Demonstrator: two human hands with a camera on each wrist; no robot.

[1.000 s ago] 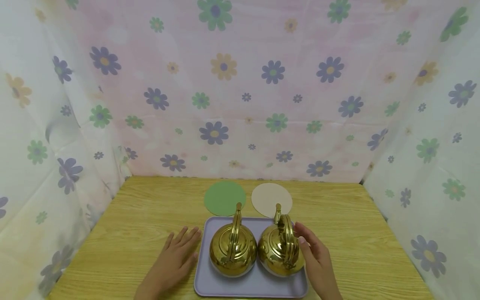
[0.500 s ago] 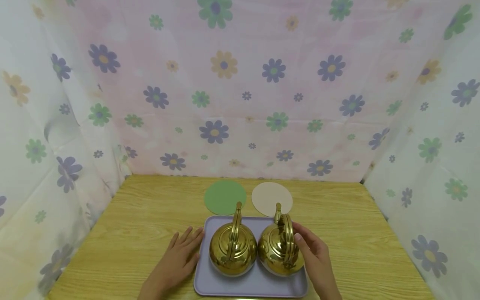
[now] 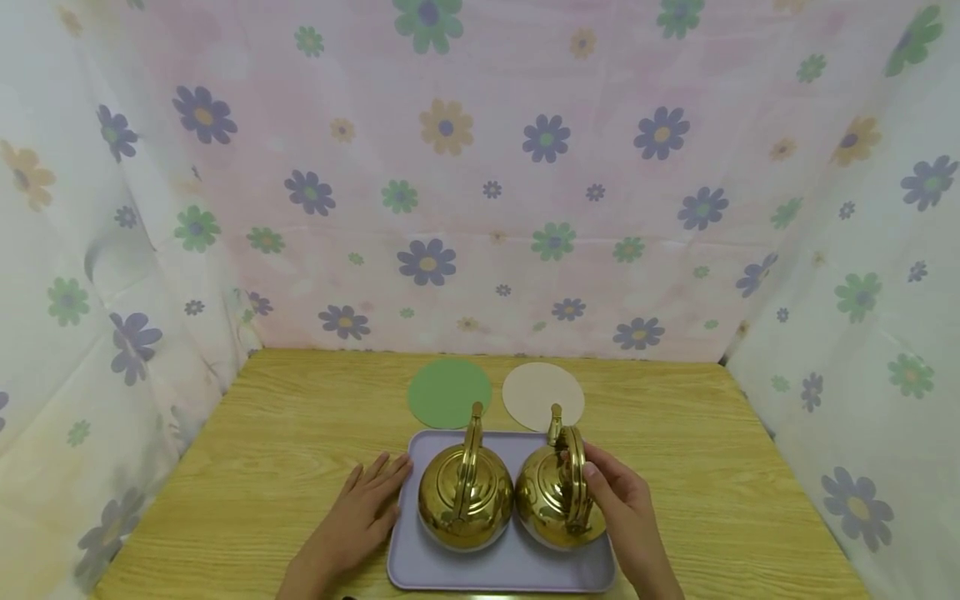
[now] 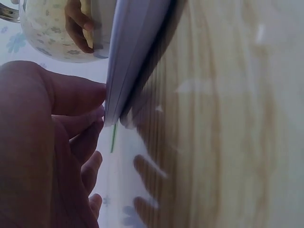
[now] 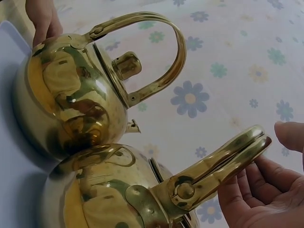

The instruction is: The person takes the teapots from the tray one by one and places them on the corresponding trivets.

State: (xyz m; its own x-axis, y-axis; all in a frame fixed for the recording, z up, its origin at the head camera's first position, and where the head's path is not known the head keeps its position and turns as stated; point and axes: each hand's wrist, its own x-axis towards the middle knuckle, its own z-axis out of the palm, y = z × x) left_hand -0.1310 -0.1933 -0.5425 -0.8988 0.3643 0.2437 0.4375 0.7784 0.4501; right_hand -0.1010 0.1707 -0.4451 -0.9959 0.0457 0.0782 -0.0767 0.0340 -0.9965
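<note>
Two shiny gold kettles (image 3: 466, 498) (image 3: 551, 492) stand side by side on a lilac tray (image 3: 501, 575). The right kettle's arched handle (image 5: 228, 166) stands up and leans toward my right hand (image 3: 626, 504). Fingers (image 5: 266, 175) of that hand reach under the handle, while the thumb is a small gap away from it in the right wrist view. My left hand (image 3: 360, 512) lies at the tray's left edge with fingers spread. Its thumb and fingertips touch the tray's side wall (image 4: 126, 57) in the left wrist view.
Behind the tray lie a green round mat (image 3: 448, 392) and a cream round mat (image 3: 542, 392), flat on the wooden table (image 3: 315, 408). Both kettle spouts point toward them. Flower-print curtains (image 3: 480, 167) enclose the table at the back and both sides.
My right hand has moved left, bringing its fingers and thumb nearer the right kettle's handle. The left hand has slid a little right to the tray's edge. Kettles and tray have stayed put.
</note>
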